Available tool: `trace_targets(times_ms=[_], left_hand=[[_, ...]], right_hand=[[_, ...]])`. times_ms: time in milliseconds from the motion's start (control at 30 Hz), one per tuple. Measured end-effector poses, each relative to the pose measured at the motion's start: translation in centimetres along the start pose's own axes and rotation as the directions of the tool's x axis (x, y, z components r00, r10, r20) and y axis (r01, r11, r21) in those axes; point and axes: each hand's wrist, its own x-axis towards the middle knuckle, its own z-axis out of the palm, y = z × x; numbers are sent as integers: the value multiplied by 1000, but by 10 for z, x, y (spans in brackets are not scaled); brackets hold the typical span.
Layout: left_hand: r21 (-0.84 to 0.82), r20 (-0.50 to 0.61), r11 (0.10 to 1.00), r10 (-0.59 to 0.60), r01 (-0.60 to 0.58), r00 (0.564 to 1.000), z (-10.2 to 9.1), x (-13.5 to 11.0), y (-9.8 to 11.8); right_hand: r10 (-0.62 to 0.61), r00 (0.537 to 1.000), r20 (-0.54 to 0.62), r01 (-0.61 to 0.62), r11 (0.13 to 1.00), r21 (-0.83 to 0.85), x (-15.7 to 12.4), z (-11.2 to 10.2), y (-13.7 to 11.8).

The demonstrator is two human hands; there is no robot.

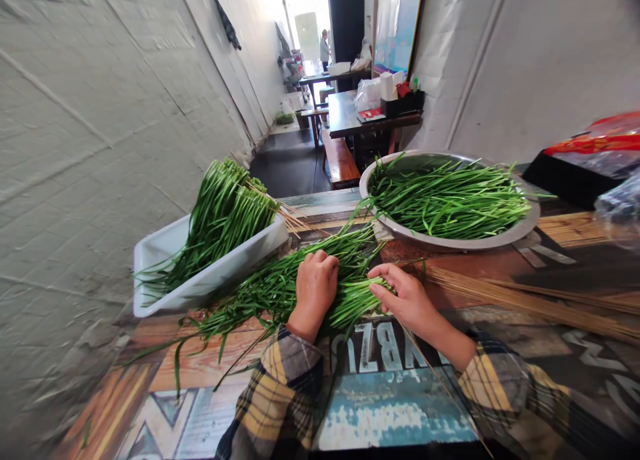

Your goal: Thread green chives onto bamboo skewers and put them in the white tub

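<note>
A long bundle of green chives (270, 290) lies across the printed wooden table (390, 407) in front of me. My left hand (315, 290) rests on top of the bundle with its fingers curled down over the stalks. My right hand (405, 297) pinches the pale cut ends of the chives between thumb and fingertips. A thin bamboo skewer (435, 373) runs from under my right hand towards the near edge. Both forearms wear a yellow and dark plaid sleeve.
A white plastic tray (210, 273) at the left holds skewered chives. A large metal basin (450, 237) of loose chives stands behind my hands. Bamboo skewers (525, 303) lie at the right. Plastic bags sit at the far right. A person stands far back by more tables.
</note>
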Motion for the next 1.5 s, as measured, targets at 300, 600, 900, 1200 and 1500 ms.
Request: trace_targets(times_ms=[300, 600, 900, 1200, 1500], left_hand=[[-90, 2, 995, -37, 37, 999, -1, -1, 7], [-21, 125, 999, 38, -36, 991, -3, -1, 7], [22, 95, 999, 23, -25, 995, 2, 1, 7], [-221, -235, 974, -6, -47, 972, -13, -2, 16], [-740, 59, 664, -90, 104, 994, -12, -2, 22]], right_hand=[[1, 1000, 9, -1, 1000, 24, 0, 0, 3], [11, 1000, 21, -11, 1000, 17, -1, -2, -2], [-7, 1000, 22, 7, 1000, -20, 0, 0, 0], [6, 1000, -10, -6, 1000, -24, 0, -2, -7], [-35, 999, 7, 35, 998, -47, -6, -6, -11]])
